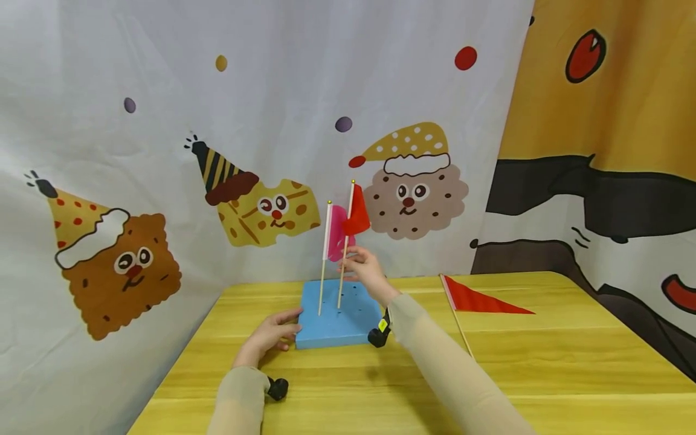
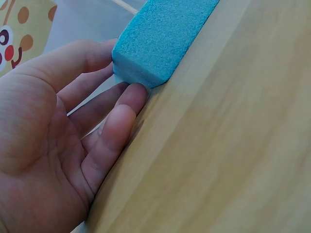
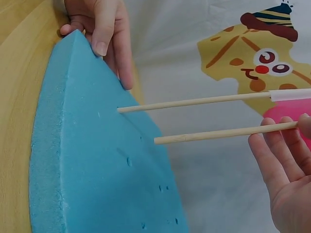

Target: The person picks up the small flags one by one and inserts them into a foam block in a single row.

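Note:
A blue foam block [image 1: 337, 332] with small holes in its top lies on the table. My left hand [image 1: 270, 333] touches its left side with loosely extended fingers, as the left wrist view shows at the block's corner [image 2: 146, 53]. A pink flag [image 1: 335, 220] stands upright in the block on a wooden stick [image 3: 194, 103]. Between thumb and fingers, my right hand [image 1: 367, 272] pinches the stick [image 3: 218, 134] of a red flag [image 1: 359, 211]. That stick's lower end is at the block's top, right of the pink flag; whether it touches, I cannot tell.
Another red triangular flag [image 1: 478, 299] lies on the wooden table [image 1: 337, 393] to the right, its stick partly behind my right sleeve [image 1: 446, 362]. A white curtain [image 1: 283, 90] printed with cartoon figures hangs behind the table.

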`<state>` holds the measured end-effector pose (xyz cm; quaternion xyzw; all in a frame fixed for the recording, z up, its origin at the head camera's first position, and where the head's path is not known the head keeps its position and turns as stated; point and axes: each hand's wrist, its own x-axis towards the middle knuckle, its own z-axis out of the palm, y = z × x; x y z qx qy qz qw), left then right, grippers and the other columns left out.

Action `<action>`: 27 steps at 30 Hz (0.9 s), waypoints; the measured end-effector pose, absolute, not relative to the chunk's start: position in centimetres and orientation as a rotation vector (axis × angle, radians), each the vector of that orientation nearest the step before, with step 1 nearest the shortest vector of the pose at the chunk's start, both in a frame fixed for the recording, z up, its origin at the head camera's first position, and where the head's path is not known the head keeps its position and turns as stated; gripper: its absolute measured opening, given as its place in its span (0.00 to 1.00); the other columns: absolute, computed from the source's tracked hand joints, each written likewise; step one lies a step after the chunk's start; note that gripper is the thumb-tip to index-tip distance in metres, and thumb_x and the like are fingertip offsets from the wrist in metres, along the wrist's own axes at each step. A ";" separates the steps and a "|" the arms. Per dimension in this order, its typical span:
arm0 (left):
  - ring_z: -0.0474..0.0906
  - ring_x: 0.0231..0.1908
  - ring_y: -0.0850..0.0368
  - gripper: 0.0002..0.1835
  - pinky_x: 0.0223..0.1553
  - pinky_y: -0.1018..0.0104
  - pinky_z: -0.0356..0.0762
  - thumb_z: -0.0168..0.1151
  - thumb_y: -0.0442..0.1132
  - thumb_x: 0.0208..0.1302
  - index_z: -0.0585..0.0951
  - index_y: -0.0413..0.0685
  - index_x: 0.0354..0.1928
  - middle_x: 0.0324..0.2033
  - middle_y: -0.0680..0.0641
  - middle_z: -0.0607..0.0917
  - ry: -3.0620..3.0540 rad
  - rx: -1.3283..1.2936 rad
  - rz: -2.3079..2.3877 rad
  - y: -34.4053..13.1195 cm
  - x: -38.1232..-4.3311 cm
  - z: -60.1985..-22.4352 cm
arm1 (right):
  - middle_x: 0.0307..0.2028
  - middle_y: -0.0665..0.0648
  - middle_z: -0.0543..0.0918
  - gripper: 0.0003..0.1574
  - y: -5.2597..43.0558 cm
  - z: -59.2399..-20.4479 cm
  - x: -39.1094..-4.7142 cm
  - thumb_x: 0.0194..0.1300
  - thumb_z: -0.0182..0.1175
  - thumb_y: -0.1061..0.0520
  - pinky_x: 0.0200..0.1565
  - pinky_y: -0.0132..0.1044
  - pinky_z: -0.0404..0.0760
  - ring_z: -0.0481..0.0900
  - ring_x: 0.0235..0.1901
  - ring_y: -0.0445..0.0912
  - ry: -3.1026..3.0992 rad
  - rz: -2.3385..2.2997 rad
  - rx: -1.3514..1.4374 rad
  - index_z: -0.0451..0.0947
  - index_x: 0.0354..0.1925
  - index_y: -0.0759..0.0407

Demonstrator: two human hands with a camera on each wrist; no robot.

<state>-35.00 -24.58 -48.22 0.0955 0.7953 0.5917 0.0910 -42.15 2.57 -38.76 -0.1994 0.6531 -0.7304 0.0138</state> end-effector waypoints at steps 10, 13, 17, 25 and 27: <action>0.77 0.34 0.53 0.31 0.28 0.64 0.78 0.63 0.41 0.67 0.67 0.46 0.71 0.64 0.38 0.71 2.360 0.280 1.754 -24.4 -34.9 -48.0 | 0.49 0.74 0.78 0.19 2.4 -39.6 -42.0 0.72 0.55 0.62 0.46 0.51 0.81 0.77 0.49 0.69 2.097 -2.226 -0.564 0.70 0.59 0.65; 0.78 0.33 0.53 0.31 0.28 0.65 0.78 0.63 0.41 0.67 0.67 0.45 0.71 0.64 0.37 0.71 2.364 0.277 1.754 -24.4 -34.9 -48.0 | 0.49 0.74 0.78 0.21 2.2 -39.9 -42.1 0.71 0.56 0.61 0.47 0.54 0.79 0.78 0.48 0.67 2.112 -2.222 -0.548 0.70 0.60 0.67; 0.77 0.32 0.54 0.32 0.27 0.65 0.78 0.63 0.41 0.67 0.67 0.45 0.71 0.64 0.37 0.71 2.353 0.272 1.765 -24.3 -34.8 -47.8 | 0.45 0.70 0.80 0.19 2.0 -40.2 -42.4 0.71 0.57 0.61 0.48 0.57 0.78 0.83 0.42 0.58 2.130 -2.222 -0.525 0.71 0.58 0.65; 0.77 0.32 0.54 0.32 0.26 0.65 0.77 0.62 0.41 0.67 0.66 0.44 0.71 0.63 0.36 0.71 2.342 0.281 1.776 -24.3 -34.7 -47.9 | 0.37 0.59 0.83 0.17 2.2 -39.2 -41.1 0.70 0.56 0.63 0.48 0.57 0.78 0.83 0.36 0.49 2.089 -2.223 -0.525 0.72 0.56 0.66; 0.77 0.31 0.54 0.32 0.26 0.65 0.77 0.62 0.41 0.67 0.66 0.44 0.71 0.63 0.37 0.71 2.346 0.283 1.772 -24.3 -34.7 -47.9 | 0.37 0.60 0.83 0.17 2.2 -38.7 -40.6 0.70 0.56 0.64 0.49 0.58 0.77 0.83 0.35 0.50 2.093 -2.220 -0.525 0.72 0.56 0.67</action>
